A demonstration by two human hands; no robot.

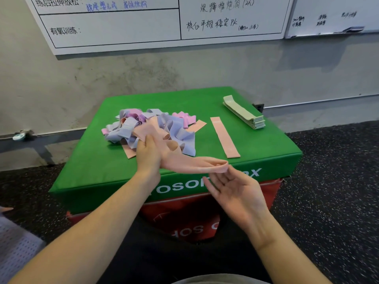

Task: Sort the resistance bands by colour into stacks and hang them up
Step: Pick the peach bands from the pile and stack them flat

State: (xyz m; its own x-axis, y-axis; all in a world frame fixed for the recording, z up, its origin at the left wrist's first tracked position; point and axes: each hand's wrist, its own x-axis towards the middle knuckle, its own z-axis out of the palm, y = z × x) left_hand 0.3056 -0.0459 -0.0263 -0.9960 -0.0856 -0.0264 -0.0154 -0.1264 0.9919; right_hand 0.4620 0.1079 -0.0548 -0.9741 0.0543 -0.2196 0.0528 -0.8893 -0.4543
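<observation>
Our left hand [148, 152] grips the limp, light peach band [190, 165]; our open right hand [235, 191] should pinch its floppy right end.

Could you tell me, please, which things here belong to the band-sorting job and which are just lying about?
Job:
peach band in hand
flat peach band
green band stack
mixed band pile
left hand
right hand

Lying about:
green foam box
whiteboard

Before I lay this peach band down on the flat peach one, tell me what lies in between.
Nothing visible. The peach band, gripped by the left hand, hangs over the box's front edge; only bare green box top separates it from the flat peach band.
</observation>
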